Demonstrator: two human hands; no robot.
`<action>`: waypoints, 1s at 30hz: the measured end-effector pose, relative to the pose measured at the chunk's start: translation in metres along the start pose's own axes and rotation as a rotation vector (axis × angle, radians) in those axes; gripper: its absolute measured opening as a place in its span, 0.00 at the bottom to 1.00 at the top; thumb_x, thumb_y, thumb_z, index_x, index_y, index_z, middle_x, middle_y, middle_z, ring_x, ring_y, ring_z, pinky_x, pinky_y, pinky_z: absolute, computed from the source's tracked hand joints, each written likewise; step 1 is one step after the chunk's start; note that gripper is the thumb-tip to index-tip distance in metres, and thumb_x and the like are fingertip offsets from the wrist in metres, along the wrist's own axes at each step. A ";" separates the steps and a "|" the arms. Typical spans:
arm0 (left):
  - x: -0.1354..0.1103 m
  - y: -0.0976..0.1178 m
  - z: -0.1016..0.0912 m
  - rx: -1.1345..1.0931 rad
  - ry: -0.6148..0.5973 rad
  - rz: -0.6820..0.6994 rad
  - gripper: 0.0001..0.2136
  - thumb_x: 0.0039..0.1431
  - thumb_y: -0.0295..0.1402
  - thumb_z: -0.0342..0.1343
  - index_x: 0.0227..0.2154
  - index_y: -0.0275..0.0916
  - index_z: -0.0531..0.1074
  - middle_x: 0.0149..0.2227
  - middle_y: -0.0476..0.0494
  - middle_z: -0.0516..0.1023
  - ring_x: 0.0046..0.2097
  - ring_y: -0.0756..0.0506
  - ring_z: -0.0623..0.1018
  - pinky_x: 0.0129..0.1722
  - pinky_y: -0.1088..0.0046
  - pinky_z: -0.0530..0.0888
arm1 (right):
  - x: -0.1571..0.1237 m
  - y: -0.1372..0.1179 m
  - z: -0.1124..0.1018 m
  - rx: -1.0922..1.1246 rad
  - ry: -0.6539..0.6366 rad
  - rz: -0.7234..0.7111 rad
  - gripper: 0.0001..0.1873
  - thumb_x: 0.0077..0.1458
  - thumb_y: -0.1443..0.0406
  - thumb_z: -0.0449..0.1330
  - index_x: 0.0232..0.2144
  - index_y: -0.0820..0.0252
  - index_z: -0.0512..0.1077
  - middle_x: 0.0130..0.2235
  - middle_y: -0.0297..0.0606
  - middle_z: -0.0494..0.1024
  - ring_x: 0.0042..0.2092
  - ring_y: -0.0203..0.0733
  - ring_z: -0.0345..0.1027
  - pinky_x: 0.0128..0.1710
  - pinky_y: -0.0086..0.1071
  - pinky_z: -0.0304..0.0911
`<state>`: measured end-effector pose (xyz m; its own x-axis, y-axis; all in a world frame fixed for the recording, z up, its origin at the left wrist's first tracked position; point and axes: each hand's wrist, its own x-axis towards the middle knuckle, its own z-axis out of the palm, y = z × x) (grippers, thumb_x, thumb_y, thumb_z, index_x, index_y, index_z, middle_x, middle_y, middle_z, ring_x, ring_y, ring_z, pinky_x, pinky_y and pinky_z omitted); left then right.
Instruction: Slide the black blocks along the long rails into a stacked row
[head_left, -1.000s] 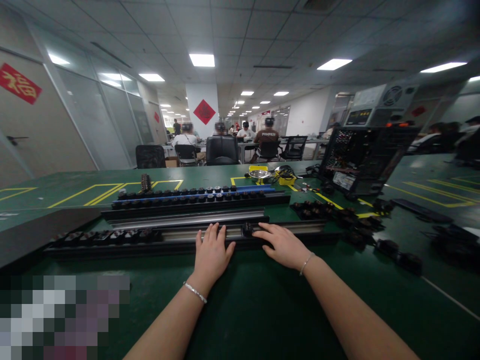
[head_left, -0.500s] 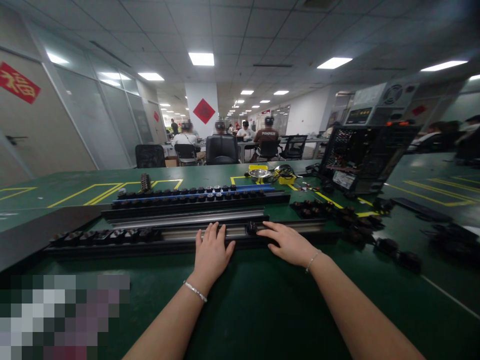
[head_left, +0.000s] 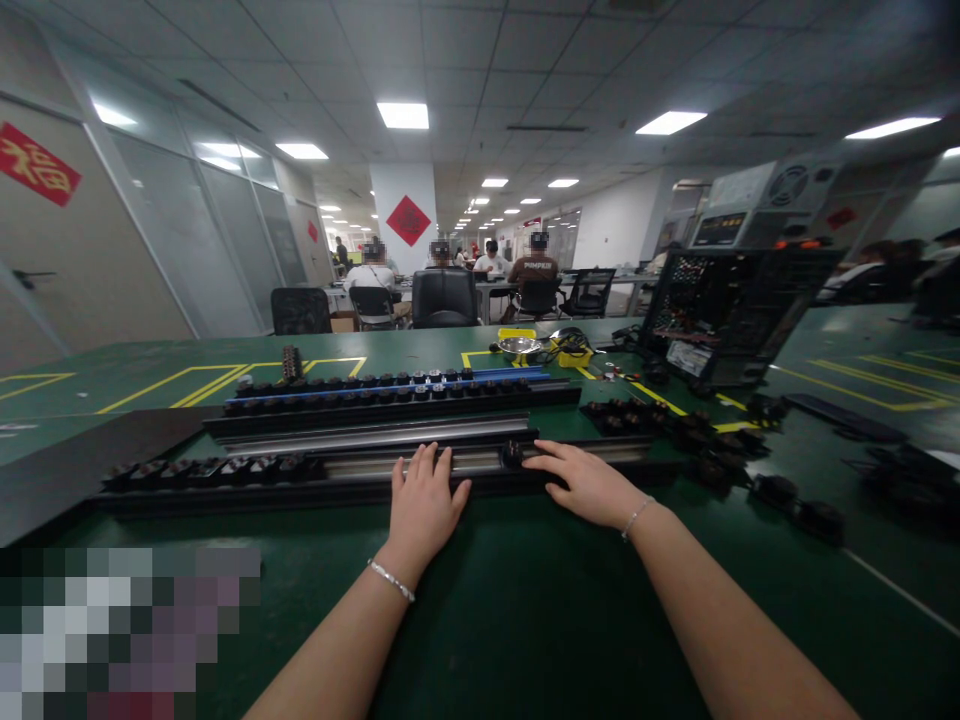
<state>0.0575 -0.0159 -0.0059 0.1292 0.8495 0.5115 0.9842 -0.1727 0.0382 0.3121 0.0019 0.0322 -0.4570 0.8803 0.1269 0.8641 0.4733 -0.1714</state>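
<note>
A long black channel with a pale metal rail inside lies crosswise in front of me. My left hand (head_left: pixel 426 500) rests over the channel's near edge, fingers spread and holding nothing. On the rail (head_left: pixel 472 461), between my hands, sits one small black block (head_left: pixel 512 454). The fingertips of my right hand (head_left: pixel 589 487) are stretched out at the block's right side, touching or nearly touching it; its fingers are not wrapped around it. A row of similar black blocks (head_left: pixel 217 470) fills the channel's left end.
Behind lie a bare grey rail (head_left: pixel 375 437) and a blue-striped rail (head_left: pixel 390 387) packed with blocks. Loose black blocks (head_left: pixel 705 440) are scattered to the right. An opened computer case (head_left: pixel 727 310) stands at the back right, near a shiny dish (head_left: pixel 519 345).
The small black block has shifted slightly right along the rail, and my right hand has moved right with it. My left hand stays put.
</note>
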 end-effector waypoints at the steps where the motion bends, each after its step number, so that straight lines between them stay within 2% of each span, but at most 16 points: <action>1: 0.000 0.000 0.000 0.001 0.002 0.001 0.24 0.63 0.45 0.41 0.56 0.37 0.65 0.60 0.36 0.65 0.62 0.37 0.61 0.60 0.51 0.56 | 0.000 0.001 -0.001 0.005 0.000 0.000 0.26 0.53 0.64 0.53 0.55 0.43 0.67 0.63 0.36 0.59 0.62 0.47 0.54 0.59 0.47 0.52; 8: 0.001 0.001 -0.001 0.003 -0.012 -0.008 0.24 0.62 0.44 0.43 0.56 0.37 0.65 0.60 0.36 0.65 0.62 0.37 0.62 0.60 0.51 0.57 | -0.003 0.009 -0.005 0.043 -0.023 0.015 0.25 0.53 0.63 0.54 0.54 0.45 0.68 0.64 0.37 0.58 0.61 0.47 0.55 0.59 0.45 0.52; 30: 0.001 -0.001 0.001 -0.013 -0.002 0.001 0.24 0.62 0.45 0.43 0.56 0.38 0.65 0.60 0.36 0.66 0.62 0.37 0.62 0.60 0.50 0.57 | -0.010 0.020 -0.014 0.084 -0.001 0.107 0.21 0.53 0.63 0.54 0.49 0.48 0.73 0.62 0.38 0.60 0.59 0.46 0.58 0.59 0.43 0.52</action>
<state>0.0563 -0.0145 -0.0067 0.1305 0.8505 0.5095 0.9824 -0.1801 0.0490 0.3374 0.0019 0.0416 -0.3637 0.9259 0.1024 0.8872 0.3778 -0.2650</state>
